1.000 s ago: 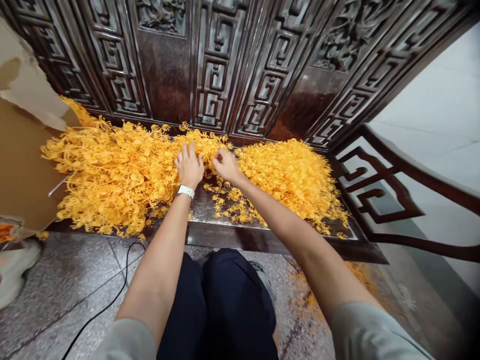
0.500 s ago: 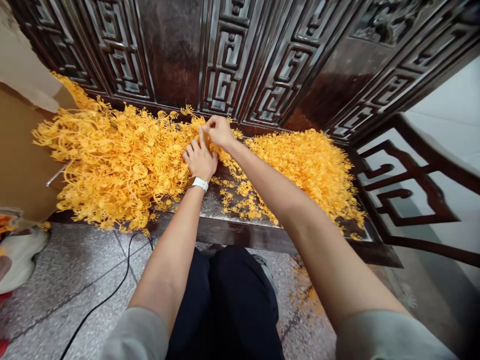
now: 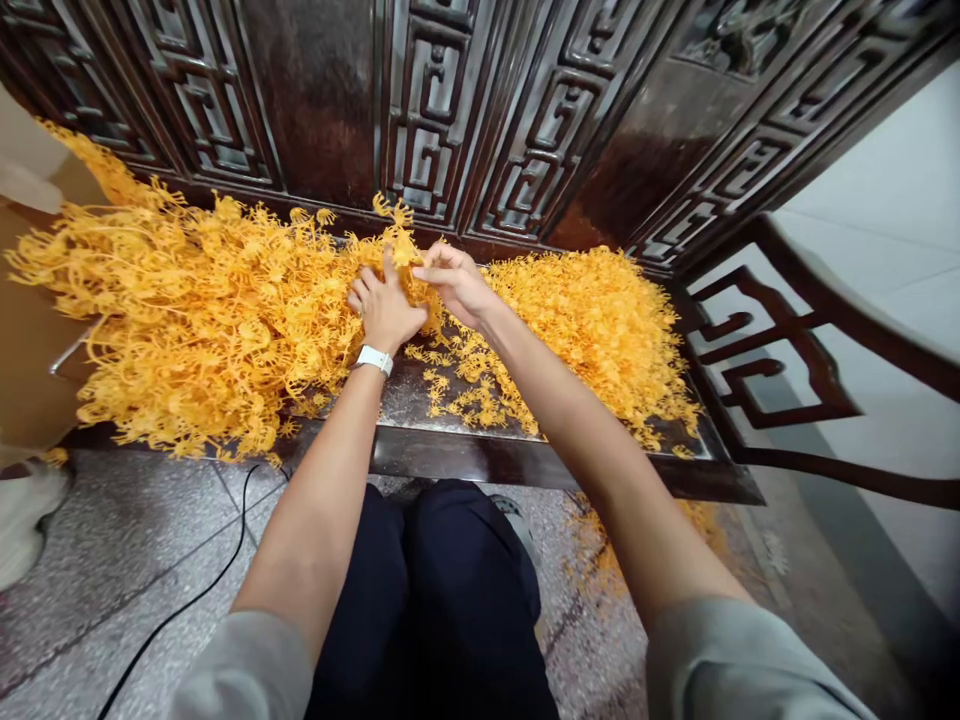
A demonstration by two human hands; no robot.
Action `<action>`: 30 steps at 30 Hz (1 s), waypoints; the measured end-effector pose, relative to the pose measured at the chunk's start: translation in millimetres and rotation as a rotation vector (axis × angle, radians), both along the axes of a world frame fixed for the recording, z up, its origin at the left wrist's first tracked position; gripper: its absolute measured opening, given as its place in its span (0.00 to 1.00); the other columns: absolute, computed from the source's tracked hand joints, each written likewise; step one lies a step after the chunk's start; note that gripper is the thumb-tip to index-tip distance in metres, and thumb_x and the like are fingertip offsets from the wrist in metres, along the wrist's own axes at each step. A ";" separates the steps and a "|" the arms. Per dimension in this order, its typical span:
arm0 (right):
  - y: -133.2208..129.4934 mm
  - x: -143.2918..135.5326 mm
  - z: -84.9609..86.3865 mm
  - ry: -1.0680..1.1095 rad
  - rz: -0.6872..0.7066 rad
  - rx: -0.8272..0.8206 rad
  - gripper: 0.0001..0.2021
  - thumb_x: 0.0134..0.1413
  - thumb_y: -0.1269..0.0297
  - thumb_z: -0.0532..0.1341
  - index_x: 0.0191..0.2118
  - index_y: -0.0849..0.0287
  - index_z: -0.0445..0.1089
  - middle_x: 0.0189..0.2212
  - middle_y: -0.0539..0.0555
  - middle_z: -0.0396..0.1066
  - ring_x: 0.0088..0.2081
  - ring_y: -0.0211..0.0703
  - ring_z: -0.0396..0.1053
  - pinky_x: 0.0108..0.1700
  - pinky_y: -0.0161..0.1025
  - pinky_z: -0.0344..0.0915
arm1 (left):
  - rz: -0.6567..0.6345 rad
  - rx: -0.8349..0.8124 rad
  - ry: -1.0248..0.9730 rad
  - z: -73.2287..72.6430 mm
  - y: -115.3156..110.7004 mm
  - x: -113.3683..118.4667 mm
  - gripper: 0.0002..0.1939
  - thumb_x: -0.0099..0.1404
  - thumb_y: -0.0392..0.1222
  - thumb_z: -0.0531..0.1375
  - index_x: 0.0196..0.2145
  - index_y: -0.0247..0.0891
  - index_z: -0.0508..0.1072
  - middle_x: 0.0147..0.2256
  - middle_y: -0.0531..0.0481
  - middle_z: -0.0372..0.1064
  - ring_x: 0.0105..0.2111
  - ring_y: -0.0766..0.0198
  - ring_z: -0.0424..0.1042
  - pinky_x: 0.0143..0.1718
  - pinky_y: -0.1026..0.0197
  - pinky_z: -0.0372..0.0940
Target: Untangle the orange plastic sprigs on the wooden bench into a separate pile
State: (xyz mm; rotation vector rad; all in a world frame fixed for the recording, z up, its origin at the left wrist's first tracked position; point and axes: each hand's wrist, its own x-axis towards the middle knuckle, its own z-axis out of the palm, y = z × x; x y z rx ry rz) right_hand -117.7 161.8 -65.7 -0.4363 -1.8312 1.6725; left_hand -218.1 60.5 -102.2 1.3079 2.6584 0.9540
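A big heap of orange plastic flower pieces (image 3: 202, 320) with thin stems and curled, spidery tips lies on a dark wooden bench (image 3: 450, 455). My left hand (image 3: 388, 312), a white-strapped watch (image 3: 374, 360) at its wrist, rests with fingers spread on the heap's right edge. Just right of it, my right hand (image 3: 459, 285) pinches thumb and forefinger together at an orange flower piece (image 3: 405, 252) raised above the heap. The exact grip point is partly hidden. Beyond my right forearm sits a second, denser pile of orange pieces (image 3: 600, 330).
Loose orange bits (image 3: 476, 400) lie scattered between the piles. A carved dark wooden backrest (image 3: 315, 100) rises behind, and an openwork armrest (image 3: 795, 350) stands at the right. Cardboard (image 3: 22, 330) borders the left. A black cable (image 3: 187, 605) crosses the speckled floor.
My right hand has drawn back from my left hand's fingertips, with a gap now between them. An orange piece now shows at the right fingertips. The view has shifted slightly.
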 end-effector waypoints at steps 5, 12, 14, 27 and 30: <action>7.8 5.8 -10.7 0.022 -0.097 -0.088 0.17 0.45 0.70 0.63 0.27 0.54 0.49 0.28 0.48 0.52 0.34 0.40 0.55 0.46 0.42 0.64 | 0.001 0.075 -0.153 2.1 3.9 -6.5 0.25 0.78 0.53 0.55 0.69 0.50 0.67 0.64 0.36 0.62 0.66 0.40 0.63 0.65 0.35 0.60; 1.7 15.4 -11.3 -0.024 -0.161 0.034 0.12 0.47 0.71 0.55 0.27 0.55 0.47 0.39 0.56 0.65 0.46 0.45 0.65 0.54 0.48 0.66 | 0.100 0.074 -0.048 -7.1 6.0 -12.4 0.18 0.75 0.56 0.60 0.53 0.43 0.77 0.58 0.32 0.64 0.63 0.33 0.63 0.62 0.30 0.62; 0.6 22.1 -9.7 0.004 -0.217 0.061 0.12 0.48 0.71 0.56 0.27 0.55 0.47 0.40 0.56 0.66 0.48 0.46 0.65 0.54 0.48 0.67 | 0.138 0.061 -0.055 -8.2 7.0 -13.2 0.17 0.77 0.54 0.57 0.50 0.41 0.77 0.60 0.30 0.62 0.64 0.33 0.62 0.63 0.29 0.61; -5.0 116.0 31.7 0.309 -0.389 -0.251 0.22 0.51 0.53 0.73 0.32 0.54 0.57 0.40 0.47 0.75 0.51 0.47 0.74 0.55 0.52 0.73 | 0.174 0.182 -0.002 -21.0 7.5 -16.0 0.13 0.65 0.29 0.61 0.45 0.39 0.78 0.61 0.31 0.65 0.67 0.30 0.61 0.65 0.23 0.57; -6.2 113.9 35.2 0.319 -0.331 -0.330 0.19 0.51 0.58 0.72 0.33 0.53 0.58 0.41 0.47 0.77 0.49 0.46 0.75 0.56 0.52 0.73 | 0.211 0.260 -0.039 -8.6 8.4 -5.6 0.17 0.68 0.36 0.62 0.54 0.39 0.77 0.63 0.28 0.63 0.68 0.30 0.60 0.65 0.22 0.56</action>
